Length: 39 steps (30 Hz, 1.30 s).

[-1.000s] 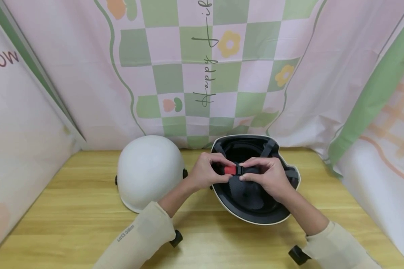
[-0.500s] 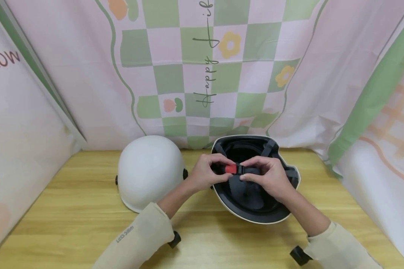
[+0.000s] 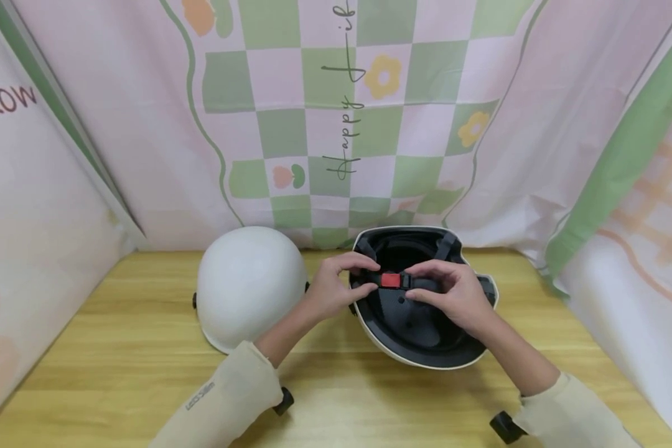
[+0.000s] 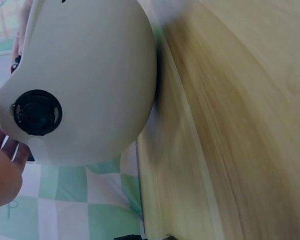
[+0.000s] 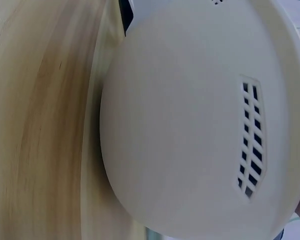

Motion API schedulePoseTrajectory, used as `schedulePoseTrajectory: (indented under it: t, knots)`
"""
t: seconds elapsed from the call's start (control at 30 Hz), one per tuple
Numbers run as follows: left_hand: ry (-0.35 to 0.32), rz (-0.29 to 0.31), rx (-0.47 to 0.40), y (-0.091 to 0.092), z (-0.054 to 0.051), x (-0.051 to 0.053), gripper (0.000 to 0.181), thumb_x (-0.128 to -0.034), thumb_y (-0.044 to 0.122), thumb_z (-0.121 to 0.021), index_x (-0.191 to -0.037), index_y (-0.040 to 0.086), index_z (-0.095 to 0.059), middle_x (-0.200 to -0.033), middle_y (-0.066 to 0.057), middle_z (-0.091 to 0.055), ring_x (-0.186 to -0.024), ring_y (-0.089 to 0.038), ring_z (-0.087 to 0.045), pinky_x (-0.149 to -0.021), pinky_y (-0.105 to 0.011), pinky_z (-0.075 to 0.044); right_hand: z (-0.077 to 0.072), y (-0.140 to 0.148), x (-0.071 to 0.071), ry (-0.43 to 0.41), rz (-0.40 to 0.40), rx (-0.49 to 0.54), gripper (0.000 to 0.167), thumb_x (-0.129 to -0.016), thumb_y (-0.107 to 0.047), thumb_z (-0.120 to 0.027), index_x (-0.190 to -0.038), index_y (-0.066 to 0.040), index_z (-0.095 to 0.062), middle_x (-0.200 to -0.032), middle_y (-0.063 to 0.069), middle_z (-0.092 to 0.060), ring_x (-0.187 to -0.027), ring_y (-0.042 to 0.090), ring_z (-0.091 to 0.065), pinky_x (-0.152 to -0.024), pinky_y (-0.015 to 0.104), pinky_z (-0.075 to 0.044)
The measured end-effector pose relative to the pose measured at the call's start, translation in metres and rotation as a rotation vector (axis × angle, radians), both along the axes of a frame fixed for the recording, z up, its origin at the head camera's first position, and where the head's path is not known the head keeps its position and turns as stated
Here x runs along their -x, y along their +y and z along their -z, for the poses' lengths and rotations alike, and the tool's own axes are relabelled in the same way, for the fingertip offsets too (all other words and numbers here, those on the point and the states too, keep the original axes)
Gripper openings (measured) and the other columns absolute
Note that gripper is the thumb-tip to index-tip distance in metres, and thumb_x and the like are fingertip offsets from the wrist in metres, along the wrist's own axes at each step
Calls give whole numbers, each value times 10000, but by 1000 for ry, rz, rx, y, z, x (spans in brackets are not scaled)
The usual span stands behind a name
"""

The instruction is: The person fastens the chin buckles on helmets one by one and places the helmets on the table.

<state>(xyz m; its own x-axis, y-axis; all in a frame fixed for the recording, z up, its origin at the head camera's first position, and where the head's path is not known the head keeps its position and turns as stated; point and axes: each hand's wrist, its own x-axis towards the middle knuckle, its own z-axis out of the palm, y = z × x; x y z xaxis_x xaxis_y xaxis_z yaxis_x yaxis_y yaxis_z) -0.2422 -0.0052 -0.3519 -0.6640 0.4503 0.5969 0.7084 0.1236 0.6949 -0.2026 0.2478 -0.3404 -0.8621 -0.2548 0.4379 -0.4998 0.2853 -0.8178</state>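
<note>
An upturned white helmet (image 3: 420,358) with a black lining lies on the table, its inside facing up. Across its opening runs a dark strap with a red and black buckle (image 3: 391,280). My right hand (image 3: 453,292) pinches the black end of the buckle between thumb and finger. At the buckle's left, my left hand (image 3: 336,287) has thumb and fingers spread apart, just off the red part. The left wrist view has the helmet's white shell (image 4: 100,75) with a round black knob; the right wrist view has its vented shell (image 5: 180,120).
A second white helmet (image 3: 249,286), dome up, sits left of the first on the wooden table (image 3: 145,373). Behind the table hangs a green-and-white checked cloth (image 3: 336,130), with more cloth along both sides.
My left fingers have come off the red part and parted, moving slightly left. The buckle and my right hand have shifted a little right.
</note>
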Motion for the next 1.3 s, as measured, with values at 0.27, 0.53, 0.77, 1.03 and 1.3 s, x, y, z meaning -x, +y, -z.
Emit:
schedulePoseTrajectory:
  t: [0.27,0.53,0.77,1.03,1.3]
  knots:
    - [79,-88,-2,-7,0,1,219,-854,-39,-807,-1069,-10,-777,-1134,-130,-729,-1085,-261,-667,-861,-355,-578,-8,4,-5,130,54,-128,283,-848,65,-811,-1119,0,-762,-1080,68,-779,-1005,1,-688,-826,164,-542]
    - [97,-174,84,-17,-4,6,432,-868,17,-808,-1280,-25,-685,-1313,-182,-611,-1215,-326,-591,-957,-485,-546,-24,25,-8,224,96,-79,286,-864,180,-717,-1119,54,-744,-1057,-82,-776,-974,32,-706,-797,137,-522]
    - [-8,-229,263,-22,-4,11,660,-937,179,-766,-1512,-1,-497,-1466,-182,-520,-1313,-340,-545,-1087,-493,-470,-21,62,-1,213,256,-178,319,-897,144,-660,-1199,62,-717,-1096,-277,-694,-887,-42,-646,-696,87,-489]
    - [-18,-236,359,-23,-2,12,644,-978,256,-704,-1524,-4,-481,-1500,-194,-518,-1398,-367,-480,-1157,-513,-396,-3,90,7,71,79,-208,586,-907,179,-618,-1471,135,-461,-1312,-299,-555,-1151,-154,-547,-831,103,-527]
    - [-51,-196,367,-25,0,11,663,-1014,261,-673,-1585,52,-407,-1551,-167,-485,-1429,-364,-446,-1166,-537,-374,-6,97,6,-27,11,-246,788,-953,64,-683,-1618,24,-262,-1462,186,-530,-1193,-140,-504,-899,82,-475]
